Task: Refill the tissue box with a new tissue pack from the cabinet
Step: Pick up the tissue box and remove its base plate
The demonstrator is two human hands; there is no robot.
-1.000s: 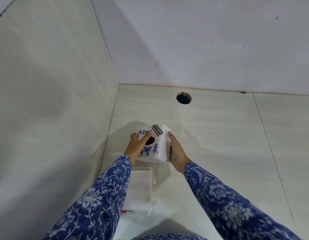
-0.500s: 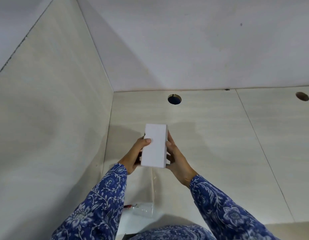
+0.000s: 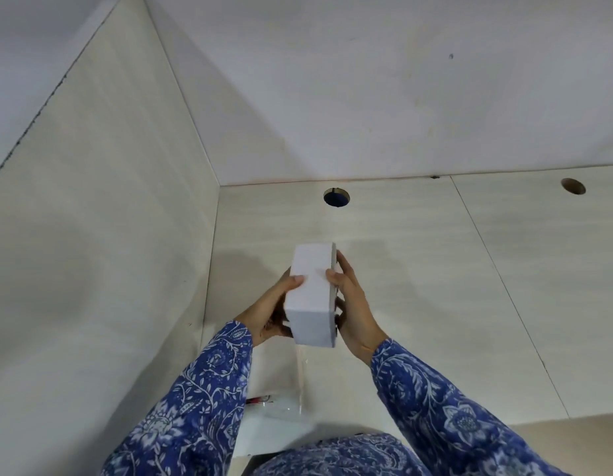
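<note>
Surface: pale wood-grain counter (image 3: 435,286) in a white corner, round hole (image 3: 336,197) near the wall.
Box: tissue box (image 3: 312,297) held above the counter — plain matte face up.
Hands: left hand (image 3: 267,314) and right hand (image 3: 353,314) both closed on it.
Pack: crinkly clear-wrapped tissue pack (image 3: 281,403) lies below.
Progress: refill apparently not done — pack outside box.

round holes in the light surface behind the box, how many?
2. One dark hole sits just beyond the white tissue box, near the back edge. One brownish hole is far right along the same edge. More may lie outside the frame.
</note>
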